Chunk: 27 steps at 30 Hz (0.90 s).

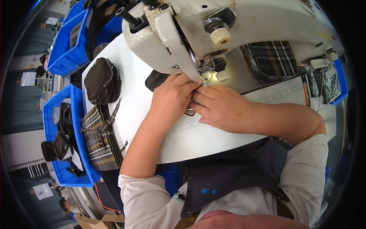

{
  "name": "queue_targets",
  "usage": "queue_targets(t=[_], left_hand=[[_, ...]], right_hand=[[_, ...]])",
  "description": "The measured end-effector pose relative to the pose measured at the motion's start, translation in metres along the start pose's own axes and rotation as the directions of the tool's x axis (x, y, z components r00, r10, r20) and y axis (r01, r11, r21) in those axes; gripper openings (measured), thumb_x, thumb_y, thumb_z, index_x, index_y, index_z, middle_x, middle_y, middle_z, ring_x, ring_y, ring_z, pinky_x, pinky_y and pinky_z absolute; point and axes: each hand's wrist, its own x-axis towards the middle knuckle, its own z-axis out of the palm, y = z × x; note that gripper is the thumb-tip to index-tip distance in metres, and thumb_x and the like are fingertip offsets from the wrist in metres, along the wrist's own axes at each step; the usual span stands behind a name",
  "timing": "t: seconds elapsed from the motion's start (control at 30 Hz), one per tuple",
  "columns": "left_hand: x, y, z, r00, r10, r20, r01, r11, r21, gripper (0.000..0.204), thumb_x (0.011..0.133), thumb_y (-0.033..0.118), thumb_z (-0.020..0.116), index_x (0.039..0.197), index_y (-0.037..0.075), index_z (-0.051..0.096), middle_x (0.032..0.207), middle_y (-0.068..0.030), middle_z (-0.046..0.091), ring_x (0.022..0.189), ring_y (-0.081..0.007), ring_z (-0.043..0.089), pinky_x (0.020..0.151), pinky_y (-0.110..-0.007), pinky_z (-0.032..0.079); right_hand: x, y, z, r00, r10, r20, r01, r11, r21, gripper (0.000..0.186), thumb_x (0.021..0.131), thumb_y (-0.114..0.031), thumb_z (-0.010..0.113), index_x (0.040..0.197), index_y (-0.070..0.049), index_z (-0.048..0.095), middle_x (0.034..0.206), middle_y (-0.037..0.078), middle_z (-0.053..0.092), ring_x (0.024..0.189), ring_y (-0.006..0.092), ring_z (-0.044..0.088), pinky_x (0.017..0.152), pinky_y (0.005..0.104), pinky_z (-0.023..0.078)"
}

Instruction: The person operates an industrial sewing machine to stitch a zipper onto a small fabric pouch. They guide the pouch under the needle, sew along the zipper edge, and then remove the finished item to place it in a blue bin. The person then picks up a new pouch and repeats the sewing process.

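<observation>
Both hands work close together beneath the head of a white sewing machine. A dark brown cloth piece lies there, its far-left part showing beyond my left hand. The fingers of that hand are bent and press the cloth close by the needle area. From the right, my right hand meets it, thumb and fingers drawn together on the work. A small brown edge peeks out below the fingertips. Most of the cloth, and the exact grip on it, is hidden by the hands.
On the white table, a dark pouch and plaid fabric pieces lie at left. Stacked plaid panels sit under the machine arm. Blue bins with dark items stand at left; another blue tray is at right.
</observation>
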Motion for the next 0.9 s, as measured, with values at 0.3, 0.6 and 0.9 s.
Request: queue_targets(t=[0.3,0.6,0.9], left_hand=[[-0.003,0.001,0.008,0.992,-0.123,0.003,0.123,0.992,0.025,0.035,0.088,0.004,0.072,0.122,0.010,0.077,0.120,-0.0028,0.075,0.099,-0.0271,0.074,0.079,-0.037,0.060],[-0.001,-0.001,0.007,0.995,0.035,-0.096,-0.020,0.988,0.150,0.029,0.080,0.000,0.074,0.106,0.010,0.081,0.113,0.0010,0.078,0.095,-0.0210,0.074,0.072,-0.033,0.059],[0.001,-0.003,0.001,0.988,0.130,-0.079,-0.107,0.963,0.248,0.029,0.081,0.002,0.075,0.108,0.011,0.081,0.115,0.0024,0.078,0.099,-0.0235,0.073,0.084,-0.037,0.058]], right_hand=[[0.001,0.004,-0.001,0.999,-0.003,-0.035,0.001,0.998,-0.057,0.049,0.084,-0.029,0.082,0.122,0.000,0.071,0.127,0.014,0.066,0.127,0.0310,0.059,0.110,0.0429,0.048],[0.002,0.001,-0.004,0.999,-0.002,0.035,0.002,1.000,-0.012,0.049,0.086,-0.028,0.081,0.125,0.001,0.069,0.129,0.013,0.066,0.129,0.0301,0.058,0.110,0.0416,0.047],[0.001,0.000,-0.006,1.000,-0.012,0.016,0.012,1.000,0.007,0.051,0.085,-0.028,0.082,0.124,0.003,0.069,0.128,0.016,0.067,0.128,0.0317,0.060,0.110,0.0423,0.048]])
